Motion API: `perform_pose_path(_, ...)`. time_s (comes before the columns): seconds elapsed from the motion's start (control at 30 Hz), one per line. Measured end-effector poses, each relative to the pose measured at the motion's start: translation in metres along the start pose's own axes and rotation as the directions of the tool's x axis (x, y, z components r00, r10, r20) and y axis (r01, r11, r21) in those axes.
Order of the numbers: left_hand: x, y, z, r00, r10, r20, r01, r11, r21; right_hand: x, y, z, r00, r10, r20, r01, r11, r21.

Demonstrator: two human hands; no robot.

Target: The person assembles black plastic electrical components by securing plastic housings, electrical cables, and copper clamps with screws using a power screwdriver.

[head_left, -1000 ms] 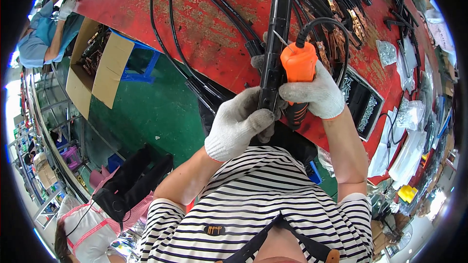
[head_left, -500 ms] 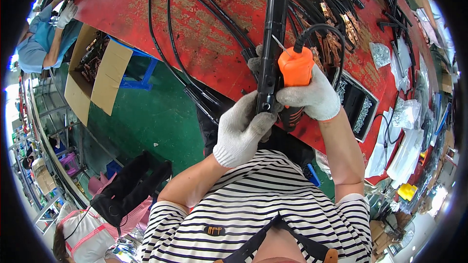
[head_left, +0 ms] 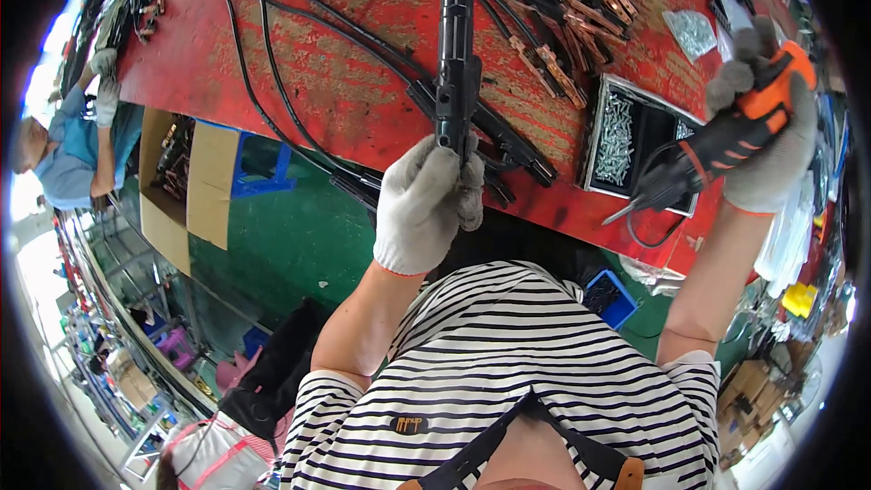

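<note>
My left hand [head_left: 419, 204], in a white and grey glove, is closed around the lower end of a black tubular handle [head_left: 454, 45]. The handle stands upright over the red table, with a cable at its far end and a small round hole near my thumb. Off to the right, my gloved right hand [head_left: 782, 150] grips an orange and black electric screwdriver [head_left: 739, 132]. Its metal bit [head_left: 620, 215] points down and left, apart from the handle, beside a tray [head_left: 594, 132] of small silver screws [head_left: 615, 136]. The screwdriver body covers part of that tray.
Copper-coloured clamp parts [head_left: 558, 73] and black cables [head_left: 272, 63] lie across the red table [head_left: 349, 109]. More black handles [head_left: 513, 145] rest beyond my left hand. A cardboard box [head_left: 209, 186] stands at the left, near a co-worker's gloved hands [head_left: 107, 95]. A clear bag [head_left: 691, 34] lies at the right.
The screwdriver has moved right with my right hand, away from the black handle, and its bit now points down and left. My left hand keeps hold of the handle. The view has shifted.
</note>
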State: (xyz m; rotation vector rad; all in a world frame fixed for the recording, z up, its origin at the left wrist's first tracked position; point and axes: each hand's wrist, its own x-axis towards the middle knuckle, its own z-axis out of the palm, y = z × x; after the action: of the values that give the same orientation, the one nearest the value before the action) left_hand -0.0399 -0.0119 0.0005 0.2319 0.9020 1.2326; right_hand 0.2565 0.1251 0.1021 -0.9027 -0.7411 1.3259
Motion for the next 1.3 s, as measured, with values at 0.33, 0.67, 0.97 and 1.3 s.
perform_pose_path(0.33,0.008,0.004,0.013,0.964,-0.003,0.266,0.135,0.868,-0.479,-0.028,0.009,-0.096,0.998,0.029,0.059,-0.03,0.999,0.021)
perform_pose_path(0.67,0.011,-0.003,0.014,0.997,0.067,0.031,-0.064,0.995,-0.08,-0.008,-0.05,-0.092,0.8,-0.443,-0.405,0.333,0.889,-0.314)
perform_pose_path(0.97,0.032,-0.023,0.037,0.986,0.061,-0.157,-0.022,0.971,0.236,-0.046,-0.019,-0.133,0.897,-0.426,-0.116,0.421,0.904,-0.067)
perform_pose_path(1.3,0.039,-0.03,0.044,0.979,0.105,-0.178,-0.018,0.902,0.431,-0.035,0.024,-0.112,0.922,-0.36,0.143,0.331,0.923,0.196)
